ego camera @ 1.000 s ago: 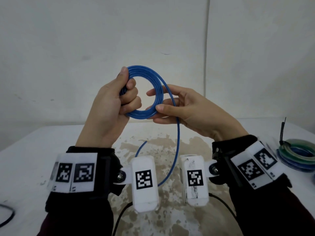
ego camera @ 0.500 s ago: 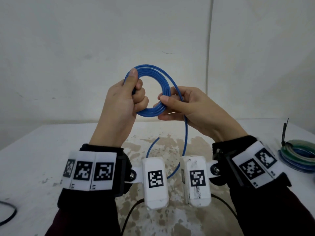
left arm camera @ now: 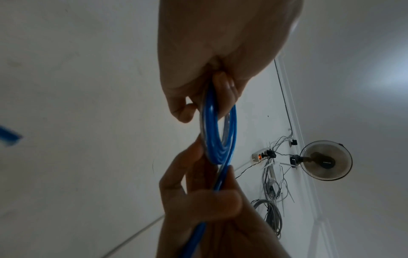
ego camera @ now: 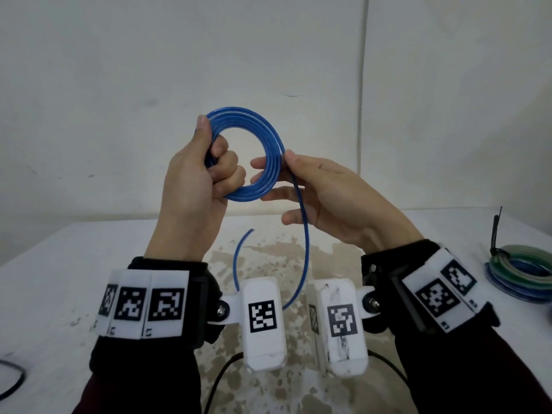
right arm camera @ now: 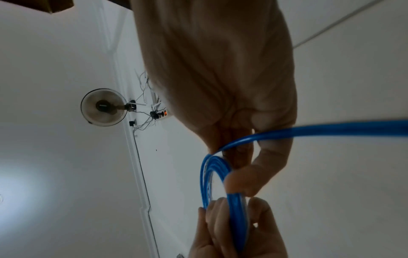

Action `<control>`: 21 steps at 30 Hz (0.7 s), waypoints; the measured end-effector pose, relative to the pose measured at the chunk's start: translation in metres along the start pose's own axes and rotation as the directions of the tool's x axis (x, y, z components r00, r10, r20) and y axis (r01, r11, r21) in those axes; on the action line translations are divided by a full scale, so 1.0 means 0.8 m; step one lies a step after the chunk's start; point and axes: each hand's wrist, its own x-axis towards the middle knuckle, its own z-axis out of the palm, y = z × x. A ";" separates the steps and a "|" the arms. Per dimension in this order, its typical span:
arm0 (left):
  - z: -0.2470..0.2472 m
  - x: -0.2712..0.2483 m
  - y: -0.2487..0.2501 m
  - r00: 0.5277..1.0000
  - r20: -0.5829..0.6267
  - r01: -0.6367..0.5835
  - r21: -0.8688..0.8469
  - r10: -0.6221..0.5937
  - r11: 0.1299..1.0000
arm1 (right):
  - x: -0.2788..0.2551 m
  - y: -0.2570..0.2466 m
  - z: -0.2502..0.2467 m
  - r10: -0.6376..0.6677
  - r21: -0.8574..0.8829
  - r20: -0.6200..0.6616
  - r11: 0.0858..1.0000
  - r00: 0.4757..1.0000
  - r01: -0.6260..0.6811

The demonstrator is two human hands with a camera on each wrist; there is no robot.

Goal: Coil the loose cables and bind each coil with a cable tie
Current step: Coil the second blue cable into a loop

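Several turns of blue cable (ego camera: 270, 150) wound, one loose tail (ego camera: 303, 240) left to lay on.
Left hand (ego camera: 191, 186) clamps the coil at 9 o'clock, raised above the table (ego camera: 59, 264); right hand (ego camera: 331, 195) pinches it at 3 o'clock, apparently guiding the tail. Each new turn should lie flush.
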 end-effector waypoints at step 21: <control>0.010 -0.002 -0.003 0.992 -0.101 -0.073 0.028 0.076 0.997 | -0.002 -0.001 -0.007 -0.018 -0.126 -0.008 0.992 1.000 0.016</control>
